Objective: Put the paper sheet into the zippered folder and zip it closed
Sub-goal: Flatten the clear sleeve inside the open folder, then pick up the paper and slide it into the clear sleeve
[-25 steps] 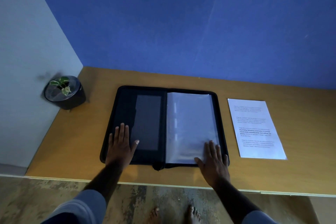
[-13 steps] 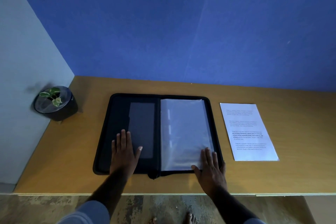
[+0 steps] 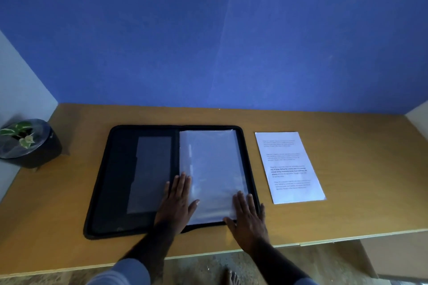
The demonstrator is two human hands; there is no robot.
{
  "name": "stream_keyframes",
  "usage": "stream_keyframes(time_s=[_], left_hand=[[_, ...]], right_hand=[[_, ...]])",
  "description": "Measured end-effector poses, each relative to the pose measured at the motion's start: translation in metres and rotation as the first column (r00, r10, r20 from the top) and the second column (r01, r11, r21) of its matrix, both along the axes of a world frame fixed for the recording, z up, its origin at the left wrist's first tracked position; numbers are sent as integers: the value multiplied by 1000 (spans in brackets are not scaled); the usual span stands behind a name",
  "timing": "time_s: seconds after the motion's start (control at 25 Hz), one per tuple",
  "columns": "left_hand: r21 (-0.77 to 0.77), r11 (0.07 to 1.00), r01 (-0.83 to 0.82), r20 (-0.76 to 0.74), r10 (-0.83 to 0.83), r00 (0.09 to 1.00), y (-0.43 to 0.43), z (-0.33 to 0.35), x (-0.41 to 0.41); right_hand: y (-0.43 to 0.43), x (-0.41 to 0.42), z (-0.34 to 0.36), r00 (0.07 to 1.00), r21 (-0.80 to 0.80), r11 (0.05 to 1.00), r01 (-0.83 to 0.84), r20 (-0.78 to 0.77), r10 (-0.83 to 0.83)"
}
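A black zippered folder (image 3: pixel 120 169) lies open flat on the wooden desk, with a grey pocket on its left half and clear plastic sleeves (image 3: pixel 213 164) on its right half. My left hand (image 3: pixel 177 201) rests flat with straight fingers across the spine and the sleeves' left edge. My right hand (image 3: pixel 247 215) lies flat on the sleeves' near right corner. The printed white paper sheet (image 3: pixel 289 166) lies on the desk just right of the folder, untouched.
A small potted plant (image 3: pixel 27 143) in a dark pot stands at the desk's far left by the white side wall. A blue wall backs the wooden desk (image 3: pixel 359 169). The desk's front edge runs just below my wrists.
My left hand has slid right, from the folder's left half to the spine and sleeves. The right hand stays on the sleeves' near corner. The camera view shifted.
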State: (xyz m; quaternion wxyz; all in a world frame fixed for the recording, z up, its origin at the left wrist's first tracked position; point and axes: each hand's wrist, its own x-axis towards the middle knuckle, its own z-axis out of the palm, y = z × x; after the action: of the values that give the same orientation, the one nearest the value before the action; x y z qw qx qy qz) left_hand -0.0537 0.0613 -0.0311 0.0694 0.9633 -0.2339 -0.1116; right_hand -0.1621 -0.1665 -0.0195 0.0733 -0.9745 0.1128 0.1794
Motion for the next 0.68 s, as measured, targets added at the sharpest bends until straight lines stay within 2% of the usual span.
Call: stream_keyframes(time_s=[0.12,0.24,0.4,0.48,0.68], left_hand=[[39,999,-24,-48,26,999,-10,4,1],[40,999,-34,-34,35,999,-30,8,5],[102,991,92,18,-94,995,-93,24,16],[112,977,182,-8,-182,983,-136,29,21],[36,946,322,-69,-319,945,-236,22,33]], right_hand=[[-13,4,-3,999,84,996,-33,26,31],[-51,10,-2,996,130,991,-42,83,31],[-140,16,3,994,73,997,-18,109,10],[-186,26,8,993,64,998,8,118,-16],[-281,76,24,991,81,996,43,124,-52]])
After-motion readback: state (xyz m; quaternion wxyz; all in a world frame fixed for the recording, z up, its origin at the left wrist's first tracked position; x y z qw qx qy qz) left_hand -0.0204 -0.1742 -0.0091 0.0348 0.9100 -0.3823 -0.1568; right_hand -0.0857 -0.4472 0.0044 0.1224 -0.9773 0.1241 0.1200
